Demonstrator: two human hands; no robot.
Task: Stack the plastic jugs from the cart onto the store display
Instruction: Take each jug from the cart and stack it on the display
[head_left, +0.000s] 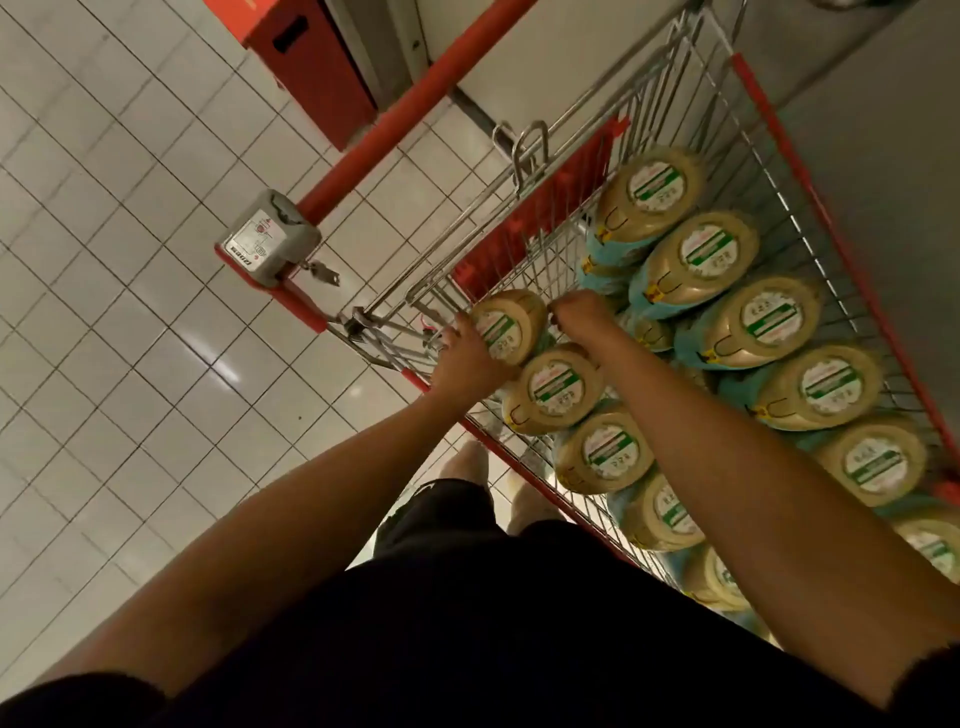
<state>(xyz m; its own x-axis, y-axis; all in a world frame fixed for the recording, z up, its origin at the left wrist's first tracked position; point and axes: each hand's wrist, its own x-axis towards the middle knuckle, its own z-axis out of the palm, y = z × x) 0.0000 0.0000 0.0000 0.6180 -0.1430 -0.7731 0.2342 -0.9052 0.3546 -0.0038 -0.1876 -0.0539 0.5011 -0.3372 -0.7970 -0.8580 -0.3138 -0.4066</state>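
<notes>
Head view shows my left hand (467, 358) and right hand (576, 318) curled round opposite sides of the end jug (511, 326) in the cart (597, 156), so I should lift it straight up and level, clear of its neighbours (558, 387).

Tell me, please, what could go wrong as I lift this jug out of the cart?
1. The end jug, gripped by the left hand and right hand, sits close to the wire wall of the cart and may snag on it.
2. The neighbouring jug lies packed beside it and could shift or topple.
3. The cart stands on smooth tile floor and might roll.
</notes>
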